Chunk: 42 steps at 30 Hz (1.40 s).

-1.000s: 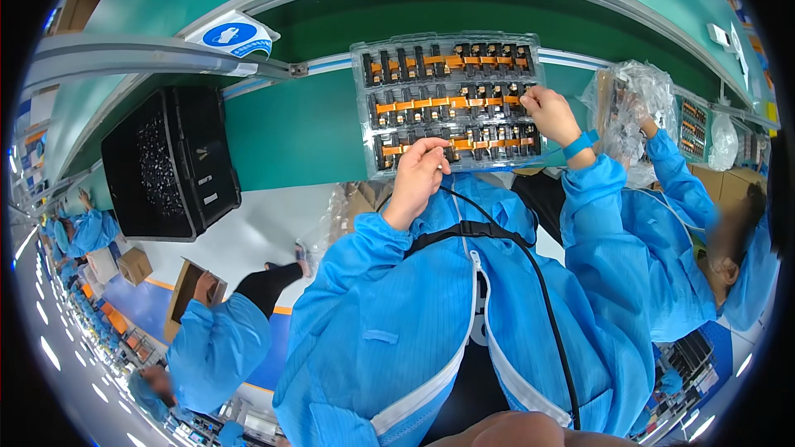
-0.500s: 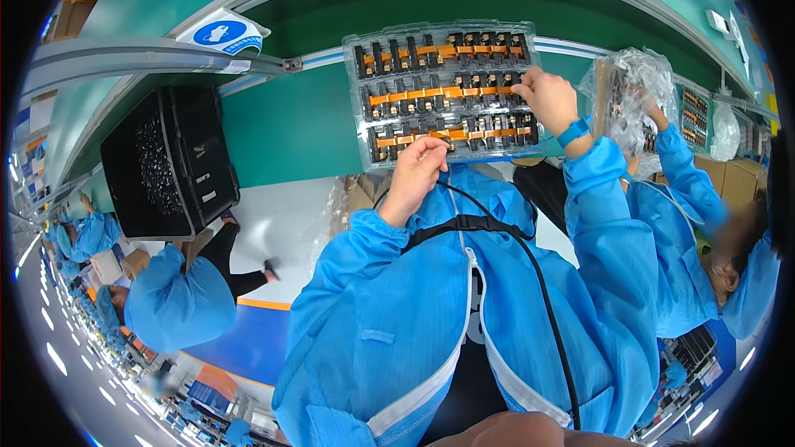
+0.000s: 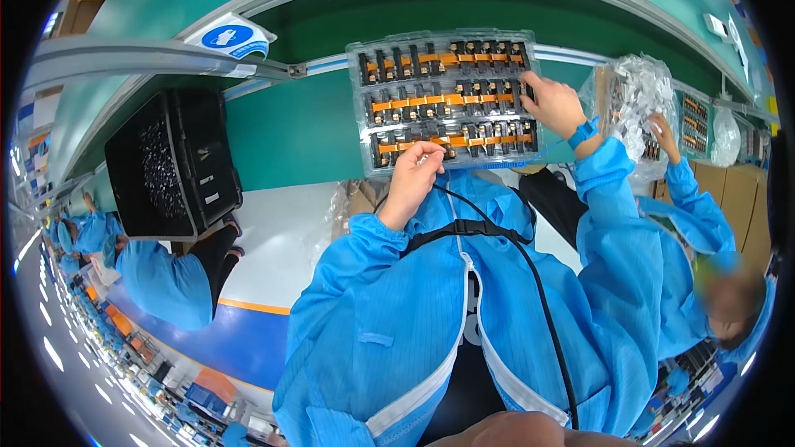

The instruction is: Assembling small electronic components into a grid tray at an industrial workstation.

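Left hand (image 3: 414, 180), right hand (image 3: 556, 105) partly hide tray (image 3: 362, 105) | 2 grips: cannot tell, contact hidden

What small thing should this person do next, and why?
Perhaps gently press the right end of the middle orange strip with the right hand: that hand is at that end, while the left hand is at the front edge of the clear plastic tray.
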Each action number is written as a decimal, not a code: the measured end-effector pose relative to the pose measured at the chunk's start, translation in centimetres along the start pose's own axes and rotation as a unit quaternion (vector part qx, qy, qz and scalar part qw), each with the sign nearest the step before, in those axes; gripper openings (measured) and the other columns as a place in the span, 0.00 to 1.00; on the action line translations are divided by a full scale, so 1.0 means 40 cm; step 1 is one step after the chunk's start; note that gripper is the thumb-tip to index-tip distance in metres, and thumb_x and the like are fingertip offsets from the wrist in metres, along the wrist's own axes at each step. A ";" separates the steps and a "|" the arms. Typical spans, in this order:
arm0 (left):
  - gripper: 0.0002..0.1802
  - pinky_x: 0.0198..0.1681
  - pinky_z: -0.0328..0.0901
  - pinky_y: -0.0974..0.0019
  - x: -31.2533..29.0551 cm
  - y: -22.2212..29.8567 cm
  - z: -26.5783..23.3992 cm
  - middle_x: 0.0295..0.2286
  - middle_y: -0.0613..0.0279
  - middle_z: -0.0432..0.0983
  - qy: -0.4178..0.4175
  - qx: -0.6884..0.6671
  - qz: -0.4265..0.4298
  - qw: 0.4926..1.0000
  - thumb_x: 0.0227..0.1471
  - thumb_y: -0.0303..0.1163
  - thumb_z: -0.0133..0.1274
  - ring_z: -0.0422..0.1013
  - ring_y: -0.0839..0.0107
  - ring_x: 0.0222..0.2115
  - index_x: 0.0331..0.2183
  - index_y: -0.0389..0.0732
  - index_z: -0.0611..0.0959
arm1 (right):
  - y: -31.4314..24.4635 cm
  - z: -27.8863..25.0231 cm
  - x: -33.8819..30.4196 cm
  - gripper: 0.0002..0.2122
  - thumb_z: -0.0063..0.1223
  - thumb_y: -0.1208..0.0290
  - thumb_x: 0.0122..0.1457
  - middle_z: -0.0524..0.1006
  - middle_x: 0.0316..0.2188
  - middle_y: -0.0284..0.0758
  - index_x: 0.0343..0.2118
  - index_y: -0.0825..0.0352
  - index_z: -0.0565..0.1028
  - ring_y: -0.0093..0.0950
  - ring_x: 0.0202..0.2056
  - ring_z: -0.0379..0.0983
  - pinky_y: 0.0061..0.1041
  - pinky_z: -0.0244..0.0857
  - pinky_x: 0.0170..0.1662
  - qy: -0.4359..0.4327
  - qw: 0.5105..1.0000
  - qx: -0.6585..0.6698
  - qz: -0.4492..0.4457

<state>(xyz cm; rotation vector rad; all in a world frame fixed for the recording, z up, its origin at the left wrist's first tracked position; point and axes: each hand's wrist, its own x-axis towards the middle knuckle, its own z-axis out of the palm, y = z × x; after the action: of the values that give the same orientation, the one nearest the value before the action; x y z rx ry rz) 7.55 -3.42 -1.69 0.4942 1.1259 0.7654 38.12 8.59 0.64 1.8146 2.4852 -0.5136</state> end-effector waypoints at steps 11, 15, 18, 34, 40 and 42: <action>0.12 0.39 0.66 0.71 0.027 -0.019 0.043 0.32 0.64 0.78 -0.051 0.119 0.098 0.987 0.60 0.34 0.53 0.70 0.76 0.33 0.39 0.36 0.82 | 0.014 0.007 -0.016 0.14 0.57 0.66 0.52 0.74 0.37 0.44 0.41 0.63 0.71 0.46 0.32 0.76 0.45 0.73 0.33 0.018 0.998 -0.054 0.001; 0.06 0.18 0.50 0.79 -0.008 -0.004 0.017 0.19 0.78 0.66 0.026 0.025 0.077 0.996 0.62 0.34 0.52 0.58 0.87 0.17 0.36 0.43 0.80 | -0.017 0.002 0.024 0.08 0.50 0.69 0.53 0.76 0.32 0.45 0.34 0.66 0.70 0.48 0.31 0.77 0.47 0.73 0.34 0.067 0.997 -0.023 -0.019; 0.05 0.15 0.45 0.79 -0.001 0.001 0.004 0.19 0.78 0.64 -0.006 -0.004 0.032 0.999 0.61 0.31 0.51 0.54 0.88 0.15 0.39 0.42 0.78 | 0.017 -0.003 -0.011 0.10 0.51 0.69 0.53 0.78 0.32 0.48 0.36 0.67 0.70 0.52 0.33 0.76 0.48 0.71 0.37 0.089 0.993 0.077 0.023; 0.16 0.18 0.52 0.80 0.046 0.084 0.156 0.28 0.70 0.75 -0.121 0.128 0.043 0.983 0.62 0.32 0.51 0.59 0.88 0.17 0.50 0.36 0.77 | -0.170 -0.041 -0.174 0.14 0.56 0.75 0.61 0.77 0.44 0.32 0.49 0.69 0.75 0.21 0.44 0.73 0.23 0.68 0.49 0.164 0.728 0.665 -0.007; 0.14 0.19 0.53 0.81 0.015 0.124 0.165 0.27 0.71 0.74 -0.126 0.103 0.120 0.979 0.61 0.30 0.52 0.59 0.89 0.18 0.48 0.36 0.77 | -0.262 -0.015 -0.182 0.17 0.54 0.78 0.59 0.73 0.44 0.30 0.52 0.67 0.72 0.17 0.44 0.70 0.19 0.67 0.46 0.197 0.651 0.731 0.062; 0.12 0.20 0.52 0.81 0.013 0.128 0.158 0.24 0.76 0.71 -0.087 0.133 0.143 0.977 0.60 0.29 0.54 0.59 0.89 0.19 0.45 0.37 0.79 | -0.264 -0.008 -0.189 0.21 0.55 0.79 0.56 0.71 0.41 0.28 0.55 0.63 0.71 0.14 0.40 0.67 0.15 0.65 0.42 0.206 0.709 0.673 0.045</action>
<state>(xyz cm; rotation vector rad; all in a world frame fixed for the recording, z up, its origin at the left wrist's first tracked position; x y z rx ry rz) 12.08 0.45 3.89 0.9471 1.0089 0.8044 30.80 -1.15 5.17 2.4919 2.1890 -2.7085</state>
